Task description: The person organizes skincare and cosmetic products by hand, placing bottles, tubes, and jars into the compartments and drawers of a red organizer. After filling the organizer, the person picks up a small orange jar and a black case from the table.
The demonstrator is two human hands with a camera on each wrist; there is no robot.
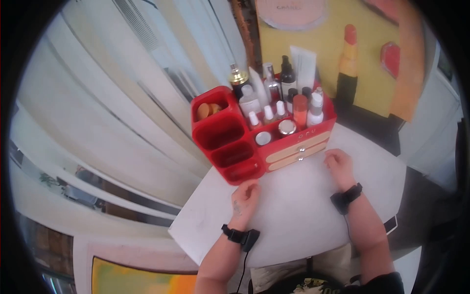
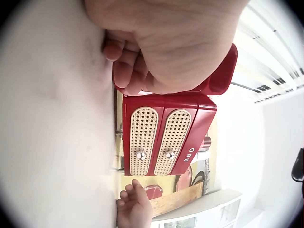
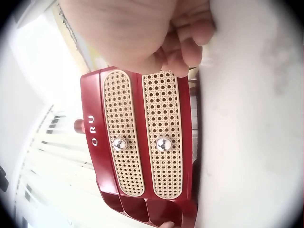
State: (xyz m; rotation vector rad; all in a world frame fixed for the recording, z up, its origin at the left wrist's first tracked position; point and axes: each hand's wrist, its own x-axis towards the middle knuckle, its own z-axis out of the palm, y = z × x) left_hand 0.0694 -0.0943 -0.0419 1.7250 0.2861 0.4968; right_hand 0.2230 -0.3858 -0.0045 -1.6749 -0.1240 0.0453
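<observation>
On the white table stands a red cosmetics organizer (image 1: pixel 323 128) with two woven-front drawers (image 3: pixel 161 109) and round silver knobs (image 3: pixel 164 144). My left hand (image 1: pixel 246 198), fingers loosely curled, rests by the organizer's front left corner and holds nothing. Near the right end of the drawers lies my right hand (image 1: pixel 339 165), its fingers also loosely bent around nothing. Both drawers are closed. Bottles fill the organizer's right part, among them a white tube (image 1: pixel 306 66), an orange bottle (image 1: pixel 299 110) and a gold-collared bottle (image 1: pixel 238 78). Powder puffs (image 1: pixel 203 111) sit in the back left compartment.
The white table (image 1: pixel 293 215) reaches from the organizer to the person's lap. Behind it stands a yellow picture with a painted lipstick (image 1: pixel 348 54). Pale vertical blinds (image 1: pixel 98 112) hang at the left. A dark phone-like object (image 1: pixel 390 224) shows at the table's right edge.
</observation>
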